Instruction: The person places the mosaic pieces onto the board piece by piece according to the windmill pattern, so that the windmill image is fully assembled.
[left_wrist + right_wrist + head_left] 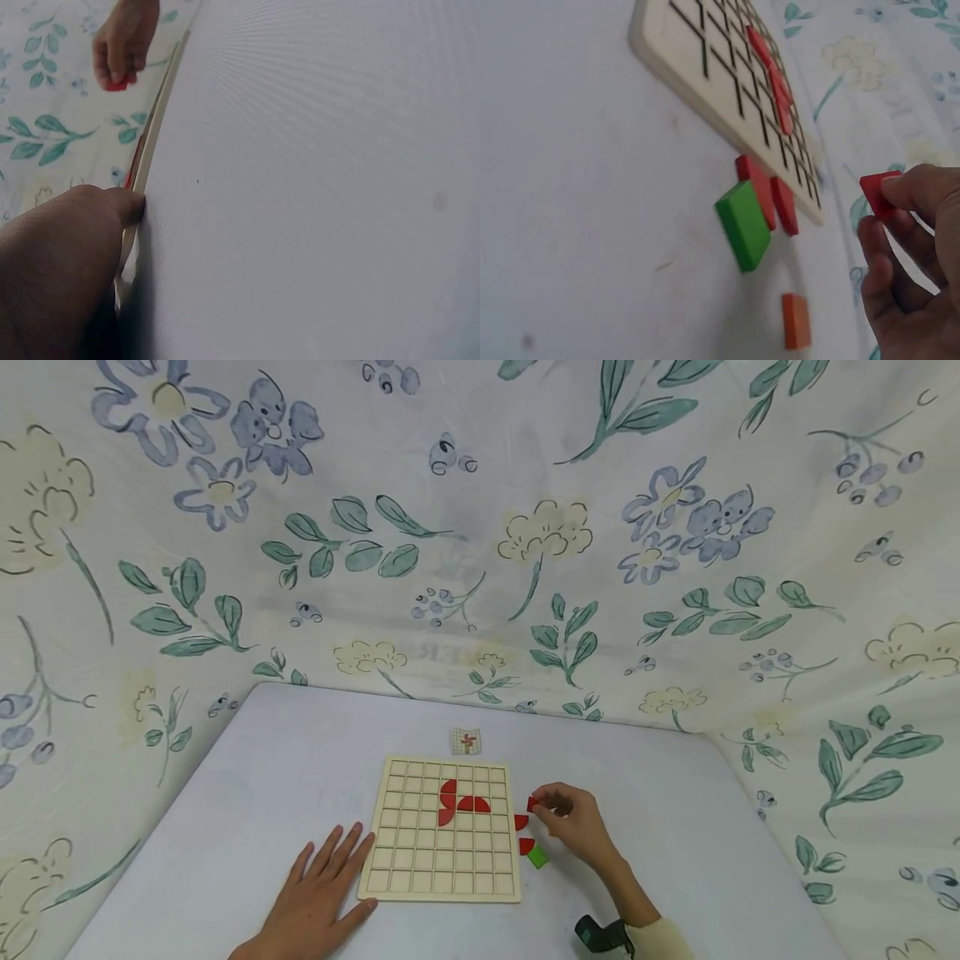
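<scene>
A wooden grid board [420, 860] lies on the white table, with several red quarter-circle tiles [447, 788] set in its upper middle cells. My left hand [318, 893] rests flat and spread at the board's left edge, thumb by the lower corner. Just off the board's right side, my right hand [577, 827] pinches a small red tile [876, 196] between thumb and fingers, raised above the table. Its full shape is partly covered by the fingers. Near that hand lie two red quarter-circle tiles [527, 846], a green square tile [742, 226] and an orange tile [796, 321].
Behind the board is a small pattern card [466, 742] showing a red figure on a grid. A black device [600, 935] sits at my right wrist. Flower-printed cloth [480, 543] rises around the table [637, 768].
</scene>
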A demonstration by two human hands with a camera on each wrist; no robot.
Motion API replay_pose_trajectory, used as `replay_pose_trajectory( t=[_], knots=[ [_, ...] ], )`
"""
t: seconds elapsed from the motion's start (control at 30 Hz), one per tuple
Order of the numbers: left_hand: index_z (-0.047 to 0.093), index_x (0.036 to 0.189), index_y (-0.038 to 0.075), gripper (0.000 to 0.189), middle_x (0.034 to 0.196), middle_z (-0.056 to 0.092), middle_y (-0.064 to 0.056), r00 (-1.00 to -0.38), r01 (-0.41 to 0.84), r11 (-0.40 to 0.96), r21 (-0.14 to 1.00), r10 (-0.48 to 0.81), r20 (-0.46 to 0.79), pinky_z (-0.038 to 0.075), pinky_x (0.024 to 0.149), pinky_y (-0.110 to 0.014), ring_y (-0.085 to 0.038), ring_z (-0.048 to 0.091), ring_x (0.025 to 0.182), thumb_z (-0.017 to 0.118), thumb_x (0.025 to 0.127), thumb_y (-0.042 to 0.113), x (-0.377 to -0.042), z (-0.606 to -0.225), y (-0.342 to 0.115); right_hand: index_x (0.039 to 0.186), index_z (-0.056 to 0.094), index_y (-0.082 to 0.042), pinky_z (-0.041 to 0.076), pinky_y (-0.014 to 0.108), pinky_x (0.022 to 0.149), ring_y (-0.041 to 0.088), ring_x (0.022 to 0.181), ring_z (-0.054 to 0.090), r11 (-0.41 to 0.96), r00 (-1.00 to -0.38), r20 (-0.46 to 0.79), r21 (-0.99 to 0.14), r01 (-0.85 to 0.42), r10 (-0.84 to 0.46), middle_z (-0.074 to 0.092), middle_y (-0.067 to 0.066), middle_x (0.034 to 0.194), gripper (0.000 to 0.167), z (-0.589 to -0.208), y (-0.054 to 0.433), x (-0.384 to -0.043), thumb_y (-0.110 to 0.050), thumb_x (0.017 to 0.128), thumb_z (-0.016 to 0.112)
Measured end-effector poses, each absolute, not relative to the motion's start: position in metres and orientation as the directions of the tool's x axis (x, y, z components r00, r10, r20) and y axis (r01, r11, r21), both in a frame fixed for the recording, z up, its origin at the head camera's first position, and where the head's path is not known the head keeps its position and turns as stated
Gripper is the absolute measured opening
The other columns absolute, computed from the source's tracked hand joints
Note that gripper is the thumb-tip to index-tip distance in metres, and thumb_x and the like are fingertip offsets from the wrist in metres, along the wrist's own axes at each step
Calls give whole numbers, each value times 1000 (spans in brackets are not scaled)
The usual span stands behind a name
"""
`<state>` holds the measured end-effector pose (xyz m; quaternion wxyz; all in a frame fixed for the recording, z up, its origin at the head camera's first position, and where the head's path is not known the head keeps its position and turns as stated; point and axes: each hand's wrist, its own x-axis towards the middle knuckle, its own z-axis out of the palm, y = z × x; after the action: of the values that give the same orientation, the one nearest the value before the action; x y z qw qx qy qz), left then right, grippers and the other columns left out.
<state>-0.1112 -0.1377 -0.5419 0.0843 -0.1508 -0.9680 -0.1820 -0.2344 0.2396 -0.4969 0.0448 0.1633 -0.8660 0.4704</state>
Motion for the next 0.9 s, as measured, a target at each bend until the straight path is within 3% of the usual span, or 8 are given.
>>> replay_pose_trajectory(
  t=[0.1, 0.37, 0.53, 0.73, 0.9],
  knots=[
    [38, 152, 11, 82, 159, 28, -10, -951, 300, 892, 338, 252, 180, 8, 114, -54, -33, 16, 146, 59, 90, 61, -111, -541, -137, 100, 71, -10, 56, 27, 77, 18, 84, 66, 470, -939, 231, -819, -328, -253, 69, 0, 94, 15, -494, 234, -237, -1, 88, 73],
    [40, 151, 11, 81, 158, 31, -10, -943, 313, 894, 319, 254, 215, 11, 113, -54, -34, 20, 145, 60, 89, 60, -111, -541, -137, 104, 70, 0, 56, 28, 76, 17, 82, 64, 466, -929, 225, -815, -345, -294, 69, 0, 94, 21, -488, 220, -244, 5, 84, 72],
    [38, 152, 11, 82, 159, 28, -10, -949, 304, 896, 324, 256, 183, 11, 113, -56, -34, 17, 146, 57, 90, 61, -111, -538, -139, 102, 72, -3, 55, 32, 76, 16, 85, 62, 471, -907, 274, -784, -404, -321, 69, -3, 95, 17, -486, 208, -251, 4, 86, 71],
    [37, 153, 12, 82, 160, 26, -10, -954, 297, 893, 340, 257, 158, 9, 113, -57, -34, 16, 147, 57, 90, 61, -110, -536, -138, 102, 68, 1, 58, 38, 78, 28, 88, 69, 392, -882, 337, -801, -452, -330, 67, 15, 99, 19, -475, 190, -251, 12, 87, 66],
    [38, 152, 12, 82, 159, 27, -9, -950, 304, 893, 333, 256, 180, 10, 113, -56, -33, 17, 146, 58, 90, 60, -110, -537, -138, 105, 66, 4, 57, 31, 78, 35, 89, 69, 366, -893, 288, -835, -411, -346, 65, 23, 101, 19, -453, 172, -240, 12, 88, 64]
  ],
)
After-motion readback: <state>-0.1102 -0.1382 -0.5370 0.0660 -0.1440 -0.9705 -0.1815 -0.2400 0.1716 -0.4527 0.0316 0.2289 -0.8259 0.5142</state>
